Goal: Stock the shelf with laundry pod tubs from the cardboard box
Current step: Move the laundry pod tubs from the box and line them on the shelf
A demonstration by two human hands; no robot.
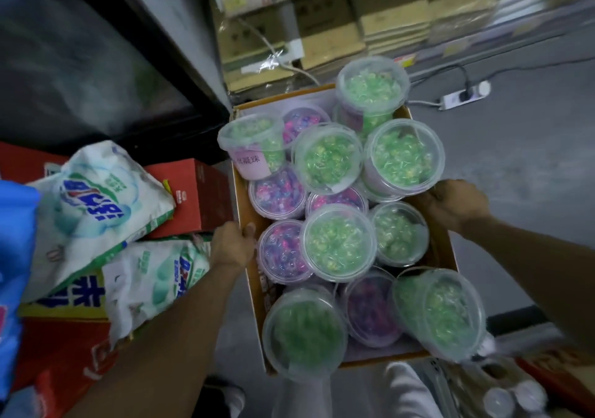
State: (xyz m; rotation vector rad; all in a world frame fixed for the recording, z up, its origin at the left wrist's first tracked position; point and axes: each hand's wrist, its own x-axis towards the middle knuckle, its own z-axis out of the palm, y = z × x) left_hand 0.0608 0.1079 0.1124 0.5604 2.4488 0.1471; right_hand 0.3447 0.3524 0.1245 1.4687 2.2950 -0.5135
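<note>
You're standing on a smooth grey concrete floor (531, 166), dim light overall. On it sits a white power strip (463, 95) with a black cable (457, 73) plugged in. Along the back there's a blurry row of stacked brown cardboard cartons (370, 27). To your left rises a tall black glass-fronted cabinet (80, 63), and below it you've got red cartons (199, 195) with white-and-green detergent bags (96, 205) flopped on top.

Clear glossy plastic tubs (328, 156) sit in a matt brown cardboard box (242, 205)
</note>
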